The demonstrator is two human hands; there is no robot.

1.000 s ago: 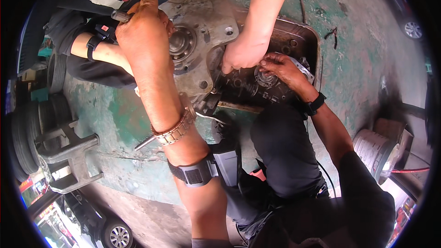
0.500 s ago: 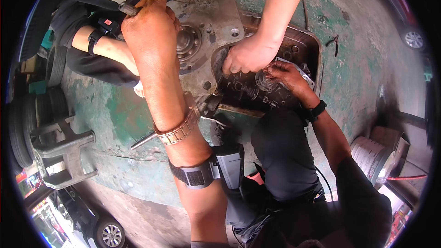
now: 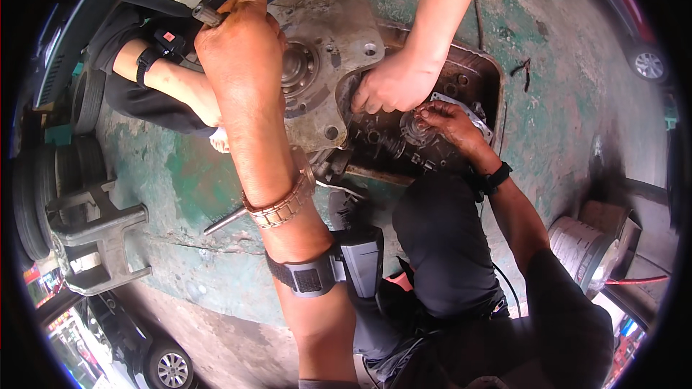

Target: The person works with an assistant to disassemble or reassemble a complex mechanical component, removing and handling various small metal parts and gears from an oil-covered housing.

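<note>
My left hand (image 3: 241, 50) is closed around a short metal cylinder (image 3: 205, 14), held over the left part of a large cast metal plate (image 3: 331, 14) with a central bearing (image 3: 295, 68). My right hand (image 3: 450, 124) has its fingertips pinched at a flanged metal part (image 3: 416, 130) inside an oily metal tray (image 3: 489, 65); what they hold is too small to tell. A co-worker's hand (image 3: 393, 79) curls at the plate's right cutout, and their other hand (image 3: 218, 130) is partly hidden behind my left arm.
At left are stacked tires (image 3: 29, 205) and a cast bracket (image 3: 94, 223). Pliers (image 3: 522, 72) lie on the worn green floor (image 3: 187, 187). A drum (image 3: 577, 252) with a red hose sits at lower right. Parked cars (image 3: 166, 360) show at the rim, and a co-worker's dark-clothed leg crosses the upper left.
My left hand has shifted slightly right, still gripping the cylinder. The co-worker's arm at upper right has moved rightward. My right hand has moved slightly down and right at the flanged part.
</note>
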